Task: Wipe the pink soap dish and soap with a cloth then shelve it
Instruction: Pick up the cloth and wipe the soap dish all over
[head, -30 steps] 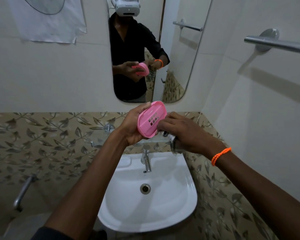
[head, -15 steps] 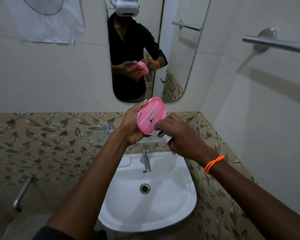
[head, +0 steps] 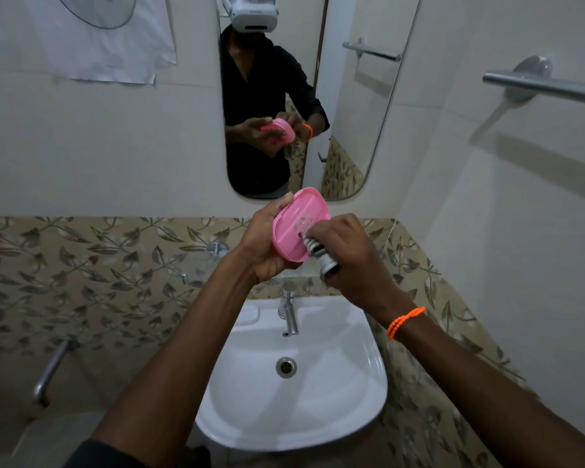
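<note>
Cream bathroom tiles with a band of leaf-patterned tiles back a white ceramic washbasin and its chrome tap; a tall rounded mirror hangs above, and a steel towel rail runs along the right wall.

Held up over the basin, between tap and mirror, is the pink oval plastic soap dish, tilted so its slotted inner face turns toward the camera. The left hand grips it from behind and from the left edge, fingers curled round the rim. The right hand is bunched around a grey patterned cloth, its fingers clamped on the wad and pressing it against the lower right part of the dish's inside.

No soap is visible in the dish or on the basin, so I cannot tell where it is.

By my reading, this is the wiping step, worked on the dish interior. Next, the cloth would need to sweep the remaining inner surface and the rim, perhaps the underside too, with the left hand turning the dish to expose each part. Soap and shelving remain undone.
</note>
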